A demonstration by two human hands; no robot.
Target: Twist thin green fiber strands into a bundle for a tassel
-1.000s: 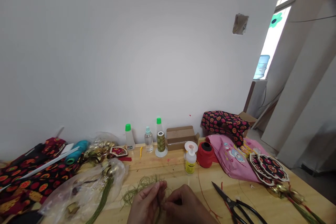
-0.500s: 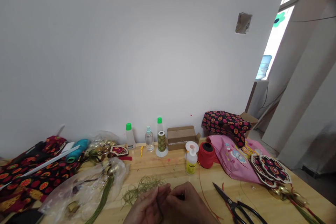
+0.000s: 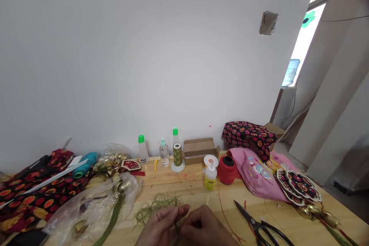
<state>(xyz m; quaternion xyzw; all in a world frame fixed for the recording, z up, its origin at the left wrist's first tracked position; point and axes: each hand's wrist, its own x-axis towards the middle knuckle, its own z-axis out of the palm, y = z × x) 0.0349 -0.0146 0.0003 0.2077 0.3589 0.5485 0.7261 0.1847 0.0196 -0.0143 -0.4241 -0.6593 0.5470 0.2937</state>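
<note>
My left hand [image 3: 161, 226] is at the bottom middle, palm turned inward and fingers curled around a thin dark green cord [image 3: 177, 230]. Close beside it, my right hand [image 3: 205, 227] is closed in a pinch at the same cord. The cord's lower end runs out of view, and the right fingertips are partly hidden. Just beyond my left hand lies a loose tangle of green thread [image 3: 158, 204] on the wooden table [image 3: 184, 184]. Black-handled scissors [image 3: 253, 223] rest to the right of my right hand, blades pointing away.
A yellow-labelled glue bottle [image 3: 210, 178], a red thread cone [image 3: 226, 171] and a green thread spool [image 3: 177, 155] stand near the wall. A plastic bag [image 3: 95, 203] with a green tassel [image 3: 113, 215] lies left. A pink bag [image 3: 256, 175] and patterned pieces [image 3: 302, 186] lie right.
My right hand has turned slightly and its fingers have come down along the cord. My left fingers have curled in more. Objects on the table stay in place.
</note>
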